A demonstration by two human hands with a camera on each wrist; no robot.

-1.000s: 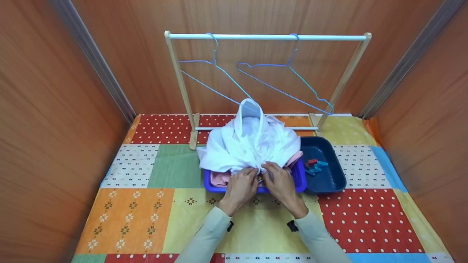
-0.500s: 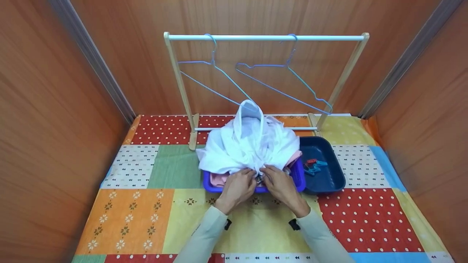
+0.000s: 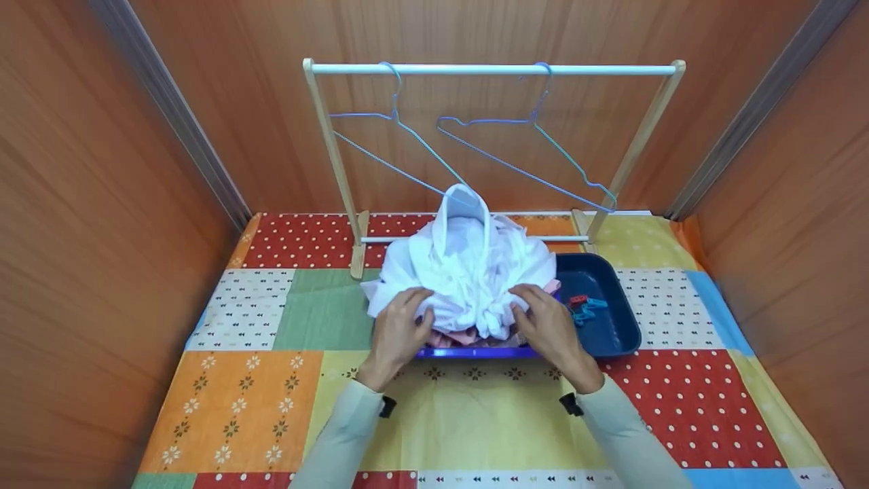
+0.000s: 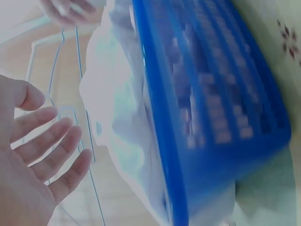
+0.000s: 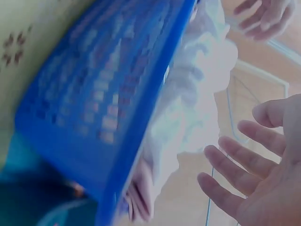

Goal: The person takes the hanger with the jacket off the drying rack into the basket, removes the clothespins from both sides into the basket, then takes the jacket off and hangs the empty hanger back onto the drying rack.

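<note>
A crumpled white garment [image 3: 468,272], raised into a hood-like loop at the back, lies heaped over a blue-purple plastic basket [image 3: 475,353]. Pink cloth [image 3: 461,337] peeks out below it at the front. My left hand [image 3: 400,326] hovers at the heap's left front, and my right hand [image 3: 546,326] mirrors it at the right front. Both wrist views show relaxed, spread fingers with nothing in them: the left hand [image 4: 42,155] and the right hand [image 5: 254,165] stand apart from the white cloth. The slatted basket wall [image 4: 211,94] fills much of the left wrist view.
Behind the basket stands a wooden rack with a white rail [image 3: 468,69]. Two wire hangers, a left one [image 3: 424,144] and a right one [image 3: 489,122], hang from it. A dark tub [image 3: 621,339] with red and teal clothespins [image 3: 589,307] sits right of the basket. Wood-grain walls enclose the patchwork cloth.
Both hands have let go of the gathered white cloth at the front middle and moved apart, left and right. The garment's front edge now drops lower over the basket.
</note>
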